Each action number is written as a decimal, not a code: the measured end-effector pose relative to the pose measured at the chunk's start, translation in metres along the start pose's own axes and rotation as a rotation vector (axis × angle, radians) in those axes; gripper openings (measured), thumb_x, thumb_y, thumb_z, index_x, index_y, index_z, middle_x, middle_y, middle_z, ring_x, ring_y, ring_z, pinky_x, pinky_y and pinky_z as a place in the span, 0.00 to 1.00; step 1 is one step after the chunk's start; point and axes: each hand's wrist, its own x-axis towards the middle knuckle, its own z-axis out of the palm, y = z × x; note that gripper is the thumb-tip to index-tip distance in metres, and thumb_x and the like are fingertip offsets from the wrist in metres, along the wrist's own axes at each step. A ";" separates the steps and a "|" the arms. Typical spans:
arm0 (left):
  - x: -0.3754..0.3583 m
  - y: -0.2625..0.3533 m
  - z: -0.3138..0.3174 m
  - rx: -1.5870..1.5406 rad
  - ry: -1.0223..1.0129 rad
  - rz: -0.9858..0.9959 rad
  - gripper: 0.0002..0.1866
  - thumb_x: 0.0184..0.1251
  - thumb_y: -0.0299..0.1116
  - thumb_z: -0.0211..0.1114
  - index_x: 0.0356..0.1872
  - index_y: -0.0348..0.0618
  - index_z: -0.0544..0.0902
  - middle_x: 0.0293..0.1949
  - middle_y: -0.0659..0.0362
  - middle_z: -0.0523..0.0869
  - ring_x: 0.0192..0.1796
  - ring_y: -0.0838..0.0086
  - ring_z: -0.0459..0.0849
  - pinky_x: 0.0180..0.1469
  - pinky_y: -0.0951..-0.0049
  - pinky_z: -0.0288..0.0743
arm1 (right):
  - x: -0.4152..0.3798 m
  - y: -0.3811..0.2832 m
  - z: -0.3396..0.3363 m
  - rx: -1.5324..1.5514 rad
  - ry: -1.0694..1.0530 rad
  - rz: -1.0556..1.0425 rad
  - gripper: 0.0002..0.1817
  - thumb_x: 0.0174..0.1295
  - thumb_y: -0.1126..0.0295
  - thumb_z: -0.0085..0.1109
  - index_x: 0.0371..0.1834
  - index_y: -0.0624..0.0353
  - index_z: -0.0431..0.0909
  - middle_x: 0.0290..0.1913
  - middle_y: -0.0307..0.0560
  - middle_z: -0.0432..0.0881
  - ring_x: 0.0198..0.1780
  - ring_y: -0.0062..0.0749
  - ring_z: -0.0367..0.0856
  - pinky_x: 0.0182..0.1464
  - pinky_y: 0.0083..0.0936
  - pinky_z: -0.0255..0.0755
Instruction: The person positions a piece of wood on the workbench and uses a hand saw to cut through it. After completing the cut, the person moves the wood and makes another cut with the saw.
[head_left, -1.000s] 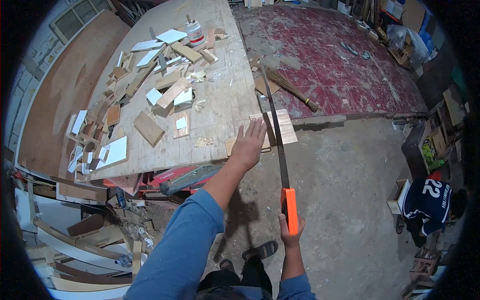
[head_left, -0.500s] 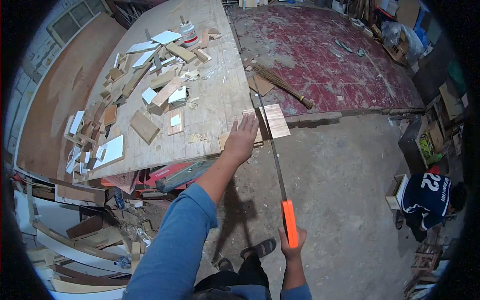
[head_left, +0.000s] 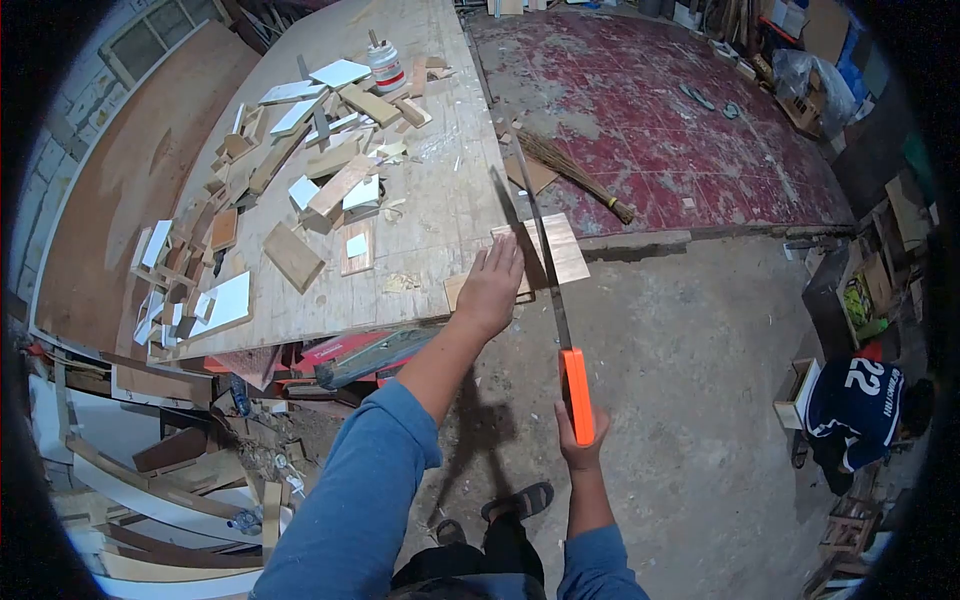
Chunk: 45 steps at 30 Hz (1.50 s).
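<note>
Your right hand (head_left: 582, 450), wrapped around the saw (head_left: 577, 395), has pushed it farther up the frame, suggesting a forward stroke. Your left hand (head_left: 489, 297) lies flat on the board (head_left: 565, 250) near frame centre.

Part of the thin board (head_left: 567, 252) is covered by the left hand (head_left: 489, 292) and the saw blade (head_left: 556, 300). The right hand's (head_left: 581, 455) fingers are mostly hidden by the orange handle (head_left: 577, 398). The lettering on the jar (head_left: 386, 66) is too small to be read. The table's (head_left: 430, 200) far end is cut off by the top edge, both blue sleeves (head_left: 350, 500) by the bottom.
</note>
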 end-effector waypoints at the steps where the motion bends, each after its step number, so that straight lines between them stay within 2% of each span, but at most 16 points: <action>1: 0.000 0.001 0.001 0.001 0.010 -0.013 0.31 0.60 0.28 0.56 0.67 0.33 0.65 0.72 0.43 0.60 0.75 0.57 0.59 0.73 0.56 0.55 | 0.001 0.006 0.003 0.069 -0.016 0.060 0.11 0.54 0.72 0.66 0.20 0.60 0.74 0.18 0.49 0.74 0.18 0.46 0.74 0.21 0.34 0.64; 3: -0.001 0.001 0.000 -0.022 0.030 -0.002 0.31 0.59 0.28 0.56 0.67 0.33 0.65 0.72 0.43 0.61 0.75 0.56 0.59 0.73 0.56 0.55 | -0.039 0.018 0.005 -0.015 0.032 -0.081 0.11 0.53 0.70 0.67 0.21 0.61 0.74 0.19 0.50 0.74 0.18 0.46 0.73 0.21 0.34 0.64; 6: 0.001 -0.003 0.002 -0.056 0.093 0.017 0.32 0.59 0.27 0.56 0.67 0.32 0.64 0.72 0.43 0.61 0.75 0.55 0.59 0.73 0.56 0.55 | -0.087 0.022 -0.003 0.046 0.099 -0.042 0.10 0.52 0.70 0.67 0.23 0.61 0.75 0.18 0.50 0.73 0.17 0.46 0.73 0.21 0.35 0.64; 8: -0.003 0.000 0.006 -0.083 0.111 0.032 0.32 0.58 0.26 0.56 0.67 0.32 0.64 0.71 0.42 0.62 0.74 0.54 0.59 0.73 0.56 0.56 | -0.097 0.015 -0.016 0.061 -0.001 0.099 0.09 0.51 0.70 0.68 0.24 0.61 0.76 0.19 0.50 0.74 0.18 0.46 0.73 0.22 0.35 0.64; 10: -0.001 0.001 0.001 -0.095 0.119 -0.024 0.33 0.57 0.24 0.56 0.68 0.31 0.63 0.71 0.42 0.62 0.74 0.52 0.60 0.73 0.57 0.56 | -0.085 0.020 -0.021 0.089 -0.031 0.188 0.08 0.51 0.71 0.67 0.24 0.60 0.76 0.20 0.50 0.75 0.19 0.48 0.75 0.23 0.37 0.64; 12: -0.001 0.000 0.005 -0.089 0.118 -0.026 0.33 0.56 0.23 0.57 0.67 0.31 0.64 0.71 0.42 0.62 0.74 0.52 0.60 0.72 0.57 0.57 | -0.081 0.041 -0.028 -0.145 -0.028 0.006 0.08 0.51 0.72 0.66 0.23 0.61 0.76 0.20 0.49 0.75 0.20 0.48 0.75 0.24 0.37 0.65; 16: -0.002 -0.001 0.011 -0.065 0.162 0.000 0.37 0.51 0.23 0.61 0.67 0.30 0.63 0.69 0.42 0.65 0.72 0.51 0.63 0.72 0.59 0.59 | -0.073 0.023 -0.037 0.071 -0.038 0.058 0.09 0.52 0.73 0.66 0.22 0.60 0.74 0.20 0.50 0.74 0.20 0.49 0.74 0.24 0.38 0.65; 24: -0.019 0.001 -0.010 -0.252 0.116 0.018 0.36 0.53 0.22 0.58 0.69 0.36 0.63 0.71 0.42 0.63 0.73 0.51 0.61 0.72 0.58 0.57 | -0.080 -0.029 -0.040 0.208 -0.072 0.242 0.15 0.54 0.69 0.65 0.17 0.61 0.70 0.15 0.51 0.69 0.16 0.47 0.71 0.22 0.38 0.61; 26: -0.017 0.005 -0.011 -0.082 0.124 -0.136 0.34 0.56 0.24 0.57 0.69 0.36 0.63 0.70 0.40 0.62 0.72 0.47 0.61 0.72 0.54 0.56 | -0.078 -0.021 -0.041 0.187 -0.105 0.255 0.14 0.54 0.71 0.65 0.17 0.61 0.70 0.15 0.51 0.69 0.17 0.48 0.71 0.23 0.37 0.62; 28: -0.011 0.000 0.014 -0.064 0.144 -0.135 0.33 0.58 0.25 0.56 0.69 0.36 0.63 0.70 0.39 0.61 0.71 0.46 0.62 0.72 0.52 0.56 | -0.073 -0.012 -0.039 0.121 -0.055 0.043 0.14 0.54 0.70 0.66 0.18 0.62 0.72 0.16 0.51 0.70 0.18 0.48 0.73 0.23 0.36 0.64; 29: -0.009 -0.001 0.021 -0.056 0.161 -0.144 0.32 0.60 0.26 0.55 0.69 0.36 0.63 0.70 0.38 0.61 0.71 0.44 0.63 0.72 0.51 0.56 | -0.075 -0.005 -0.043 0.051 -0.156 0.016 0.09 0.55 0.71 0.65 0.24 0.63 0.75 0.23 0.55 0.77 0.24 0.51 0.77 0.27 0.36 0.70; 30: -0.008 -0.001 0.018 -0.064 0.162 -0.136 0.32 0.60 0.26 0.55 0.69 0.36 0.63 0.70 0.38 0.61 0.71 0.44 0.63 0.72 0.51 0.56 | -0.074 -0.010 -0.045 0.043 -0.152 0.021 0.09 0.55 0.71 0.65 0.24 0.63 0.75 0.23 0.55 0.77 0.24 0.51 0.77 0.27 0.36 0.70; 35: -0.009 0.001 0.010 -0.032 0.145 -0.125 0.31 0.62 0.28 0.54 0.69 0.36 0.63 0.70 0.38 0.61 0.70 0.46 0.64 0.71 0.52 0.58 | -0.066 -0.043 -0.059 0.149 -0.132 0.341 0.12 0.56 0.70 0.66 0.22 0.64 0.74 0.19 0.53 0.74 0.20 0.46 0.74 0.26 0.34 0.68; 39: -0.011 -0.002 0.006 -0.021 0.104 -0.097 0.31 0.62 0.29 0.54 0.69 0.36 0.62 0.70 0.37 0.61 0.71 0.46 0.64 0.71 0.52 0.59 | -0.068 -0.045 -0.055 0.072 -0.142 0.268 0.14 0.58 0.69 0.65 0.21 0.65 0.73 0.18 0.52 0.71 0.19 0.41 0.72 0.26 0.32 0.67; 41: -0.007 -0.006 0.009 -0.028 0.086 -0.056 0.32 0.63 0.29 0.54 0.69 0.35 0.61 0.70 0.36 0.61 0.71 0.46 0.63 0.71 0.53 0.58 | -0.065 -0.051 -0.052 0.170 -0.076 0.291 0.17 0.59 0.67 0.64 0.18 0.64 0.68 0.16 0.47 0.65 0.17 0.38 0.65 0.23 0.32 0.61; 45: -0.006 -0.006 0.009 -0.060 0.088 -0.030 0.32 0.63 0.29 0.54 0.69 0.34 0.61 0.70 0.36 0.60 0.72 0.46 0.62 0.72 0.54 0.57 | -0.065 -0.058 -0.052 0.190 -0.058 0.273 0.18 0.59 0.67 0.63 0.18 0.63 0.67 0.15 0.47 0.65 0.17 0.38 0.65 0.23 0.32 0.60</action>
